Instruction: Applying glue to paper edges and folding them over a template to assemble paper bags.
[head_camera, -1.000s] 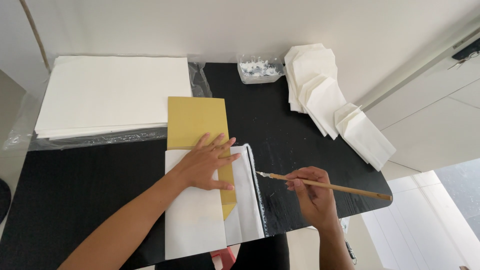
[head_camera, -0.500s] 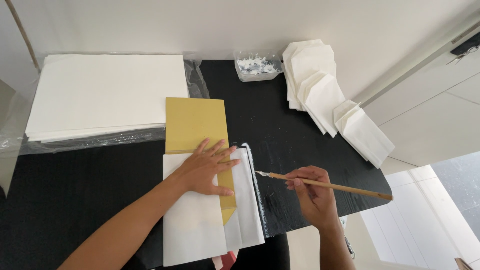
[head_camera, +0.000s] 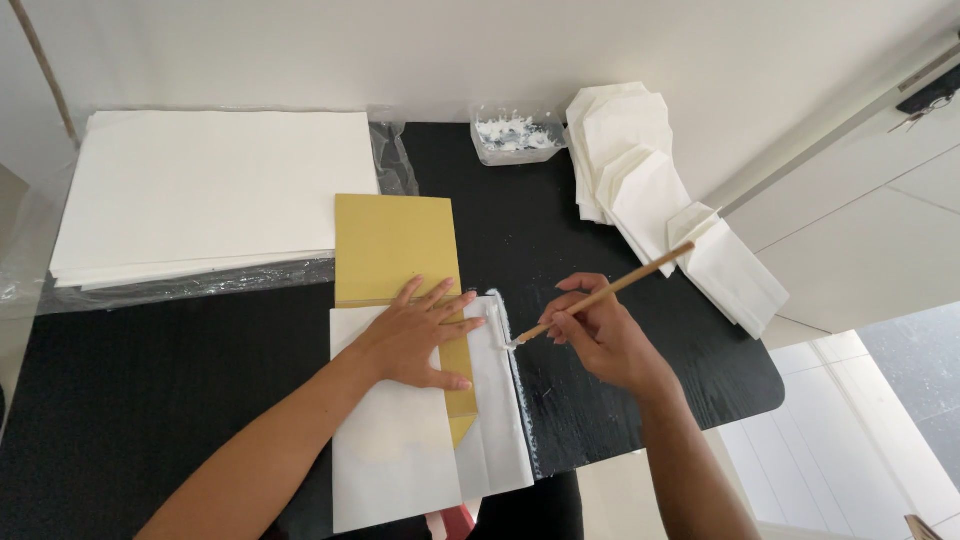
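Note:
My left hand (head_camera: 420, 338) lies flat, fingers spread, on a folded white paper sheet (head_camera: 400, 450) and on the yellow board (head_camera: 392, 245) that sticks out from under it. My right hand (head_camera: 600, 338) grips a thin wooden brush (head_camera: 610, 291), its handle slanting up to the right. The brush tip touches the right edge of the white sheet, where a wet white glue line runs along the fold.
The black table (head_camera: 130, 400) carries a large stack of white sheets (head_camera: 205, 190) on clear plastic at the back left. A small clear tub of white paste (head_camera: 515, 135) stands at the back. Folded white paper bags (head_camera: 650, 190) lie fanned at the right. The table's rounded right edge drops to a tiled floor.
My right hand moved up toward the sheet's upper right edge and swung the brush, whose handle now slants up instead of lying level. My left hand stayed flat in place.

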